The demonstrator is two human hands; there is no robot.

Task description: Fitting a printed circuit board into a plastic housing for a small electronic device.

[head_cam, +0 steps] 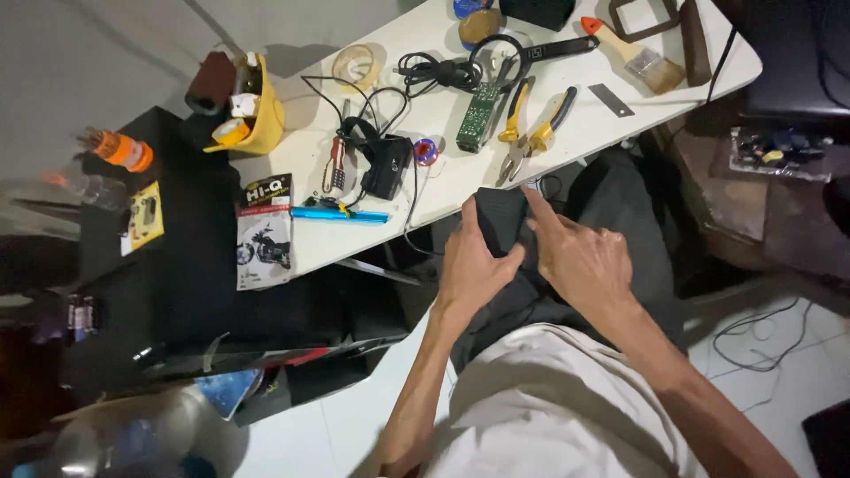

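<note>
My left hand (472, 263) grips a small black box-like device (501, 217), holding it over my lap just in front of the white table's (425, 124) near edge. My right hand (580, 254) rests against the device's right side, index finger stretched out and touching its top right corner. The device's lower part is hidden behind my fingers.
On the table lie yellow-handled pliers (531, 128), a green circuit board (479, 116), black cables (434, 71), a black adapter (386, 165), a blue pen-like tool (340, 214), a paintbrush (630, 54), a tape roll (357, 65) and a yellow cup (252, 119). A dark stand (168, 265) sits at left.
</note>
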